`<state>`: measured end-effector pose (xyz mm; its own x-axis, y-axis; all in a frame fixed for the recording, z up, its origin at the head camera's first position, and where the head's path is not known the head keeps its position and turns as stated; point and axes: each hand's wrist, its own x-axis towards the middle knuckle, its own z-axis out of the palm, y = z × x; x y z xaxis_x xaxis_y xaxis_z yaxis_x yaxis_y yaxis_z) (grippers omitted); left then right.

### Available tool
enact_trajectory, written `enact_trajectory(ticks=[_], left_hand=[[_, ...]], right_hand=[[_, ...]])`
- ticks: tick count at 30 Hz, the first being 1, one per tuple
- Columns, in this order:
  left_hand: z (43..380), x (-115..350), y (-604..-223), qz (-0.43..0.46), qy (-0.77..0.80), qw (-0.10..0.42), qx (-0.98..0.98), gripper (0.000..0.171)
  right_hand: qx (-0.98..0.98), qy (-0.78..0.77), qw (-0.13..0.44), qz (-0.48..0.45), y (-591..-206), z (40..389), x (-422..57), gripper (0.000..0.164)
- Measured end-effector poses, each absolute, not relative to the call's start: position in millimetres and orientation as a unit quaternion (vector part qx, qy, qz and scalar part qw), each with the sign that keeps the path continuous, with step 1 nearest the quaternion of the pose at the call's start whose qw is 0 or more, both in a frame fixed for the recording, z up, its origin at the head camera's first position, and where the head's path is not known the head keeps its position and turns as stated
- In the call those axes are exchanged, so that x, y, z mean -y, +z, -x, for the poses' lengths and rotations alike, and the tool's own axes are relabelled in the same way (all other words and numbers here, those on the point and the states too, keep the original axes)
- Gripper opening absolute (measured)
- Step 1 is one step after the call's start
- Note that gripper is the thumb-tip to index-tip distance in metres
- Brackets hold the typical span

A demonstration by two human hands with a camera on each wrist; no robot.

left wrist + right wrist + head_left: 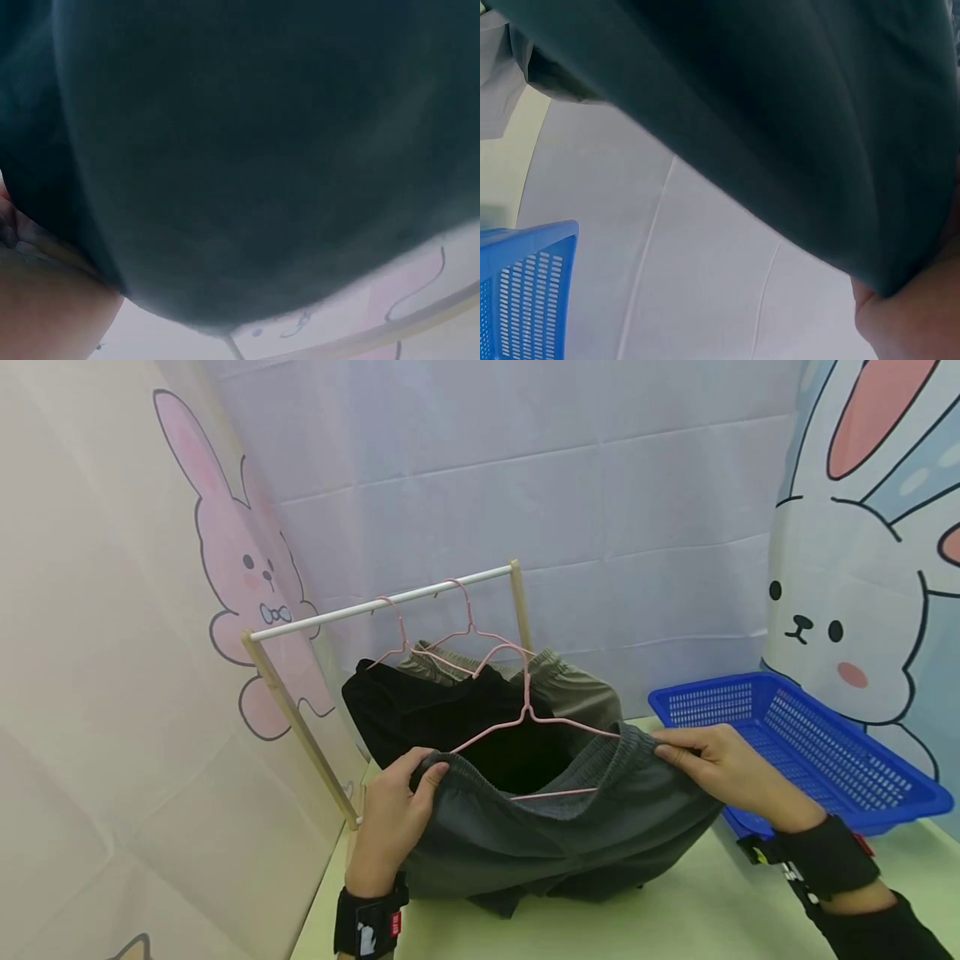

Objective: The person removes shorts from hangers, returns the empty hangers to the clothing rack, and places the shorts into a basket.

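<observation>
Dark grey elastic-waist shorts [547,852] are stretched between both hands in the head view. My left hand [392,821] pinches the waistband at its left end, thumb on the near side. The right hand [726,770] grips the waistband's right end. A pink hanger [527,697] stands in the waist opening, its lower bar partly showing inside and its hook above the shorts, apart from the rail. Grey cloth [262,165] fills most of the left wrist view. In the right wrist view the shorts [780,135] hide most of the right hand [922,315].
Behind, a rack with a white rail [315,620] and wooden posts carries black shorts [420,702] and khaki shorts [588,689] on pink hangers. A blue perforated basket [892,777] stands on the pale green table [675,918] at right. Rabbit-printed cloth walls enclose the table.
</observation>
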<state>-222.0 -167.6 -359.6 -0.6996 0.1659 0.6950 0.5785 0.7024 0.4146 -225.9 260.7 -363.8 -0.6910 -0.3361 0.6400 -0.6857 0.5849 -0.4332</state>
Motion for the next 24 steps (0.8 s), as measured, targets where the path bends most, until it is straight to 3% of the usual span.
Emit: enact_trajectory(ticks=[24], left_hand=[[232, 123, -352, 0.252, -0.312, 0.317, 0.859, 0.018]], right_hand=[[0.834, 0.353, 0.261, -0.334, -373, 234, -243, 0.026]])
